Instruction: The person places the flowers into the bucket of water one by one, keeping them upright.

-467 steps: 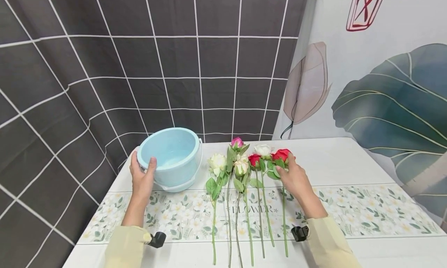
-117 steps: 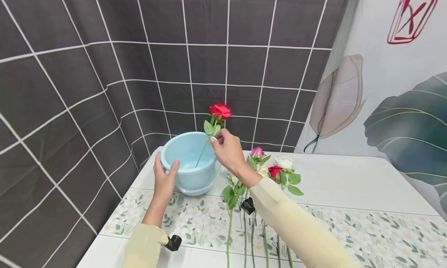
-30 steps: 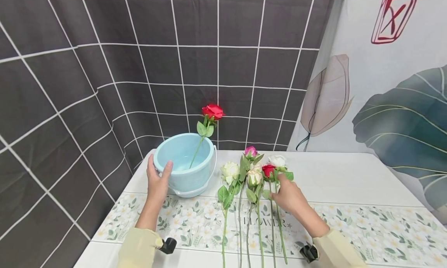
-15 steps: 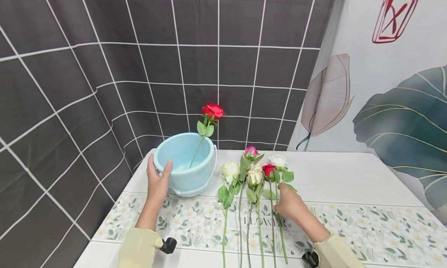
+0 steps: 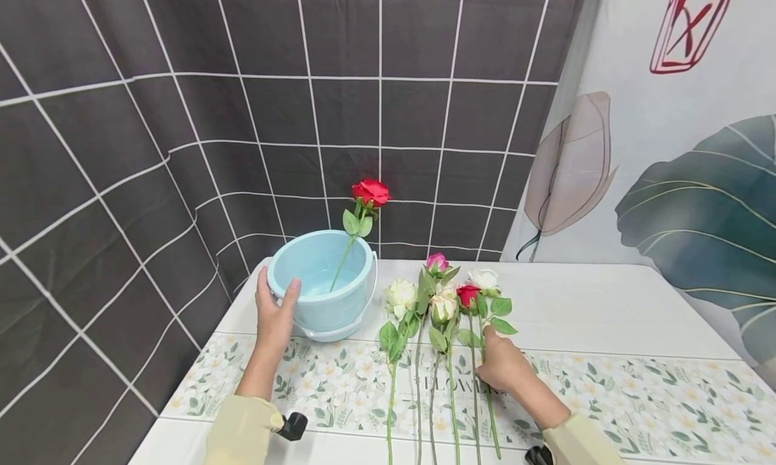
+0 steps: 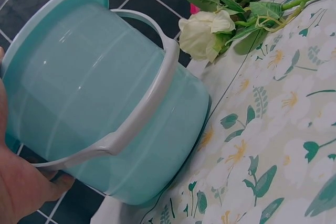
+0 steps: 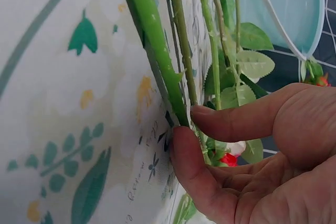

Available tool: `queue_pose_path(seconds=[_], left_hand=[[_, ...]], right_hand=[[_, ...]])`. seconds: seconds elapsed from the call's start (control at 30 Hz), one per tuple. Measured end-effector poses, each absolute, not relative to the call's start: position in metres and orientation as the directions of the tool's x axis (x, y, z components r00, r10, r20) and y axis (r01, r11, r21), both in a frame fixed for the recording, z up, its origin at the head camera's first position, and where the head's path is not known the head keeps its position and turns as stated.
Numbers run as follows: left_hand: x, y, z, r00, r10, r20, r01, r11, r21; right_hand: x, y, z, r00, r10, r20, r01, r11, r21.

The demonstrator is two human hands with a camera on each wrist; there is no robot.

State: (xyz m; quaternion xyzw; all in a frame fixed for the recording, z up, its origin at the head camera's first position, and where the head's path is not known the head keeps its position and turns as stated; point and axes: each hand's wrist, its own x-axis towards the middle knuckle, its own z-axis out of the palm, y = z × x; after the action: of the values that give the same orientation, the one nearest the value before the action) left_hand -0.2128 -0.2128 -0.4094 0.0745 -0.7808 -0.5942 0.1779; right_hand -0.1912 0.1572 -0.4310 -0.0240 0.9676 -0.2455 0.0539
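Note:
My left hand [image 5: 273, 323] grips the rim of a light blue bucket [image 5: 330, 315], thumb over the near-left edge. One red rose [image 5: 371, 192] leans in the bucket, its bloom well above the rim. My right hand [image 5: 506, 365] is low over the table at the rightmost stem of a row of flowers. In the right wrist view its thumb and index fingertip pinch this green stem [image 7: 157, 40]. The stem appears to belong to the white rose [image 5: 483, 278] at the back; part of it is hidden by the hand.
Left of that stem lie a second red rose [image 5: 468, 295], a pink flower [image 5: 436, 262], a cream rose [image 5: 444, 306] and a greenish-white rose [image 5: 401, 296], stems toward me. A floral strip crosses the white table [image 5: 594, 303]. A dark gridded backdrop [image 5: 339, 108] stands behind.
Earlier, my right hand carried the red rose from the table into the bucket. Over the last second it has slid slightly toward me along the rightmost stem. My left hand stays on the bucket.

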Motion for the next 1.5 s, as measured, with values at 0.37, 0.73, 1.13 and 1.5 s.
queue_pose_path(seconds=[0.37, 0.73, 1.13, 1.5], left_hand=[[-0.213, -0.213, -0.410, -0.924, -0.334, 0.188, 0.092, 0.285, 0.954], [-0.213, -0.213, -0.409, -0.924, -0.338, 0.181, 0.080, 0.291, 0.953], [-0.213, -0.213, -0.408, -0.924, -0.337, 0.183, 0.085, 0.286, 0.954], [-0.213, -0.213, -0.408, -0.925, -0.335, 0.179, 0.079, 0.291, 0.953]], right_hand=[[-0.189, 0.154, -0.436, -0.995, -0.080, -0.056, -0.046, 0.889, -0.456], [-0.190, 0.157, -0.434, -0.998, -0.039, -0.055, -0.010, 0.894, -0.448], [-0.192, 0.161, -0.437, -0.998, 0.013, -0.068, 0.050, 0.814, -0.578], [-0.194, 0.168, -0.440, -0.993, 0.044, -0.107, 0.108, 0.687, -0.718]])
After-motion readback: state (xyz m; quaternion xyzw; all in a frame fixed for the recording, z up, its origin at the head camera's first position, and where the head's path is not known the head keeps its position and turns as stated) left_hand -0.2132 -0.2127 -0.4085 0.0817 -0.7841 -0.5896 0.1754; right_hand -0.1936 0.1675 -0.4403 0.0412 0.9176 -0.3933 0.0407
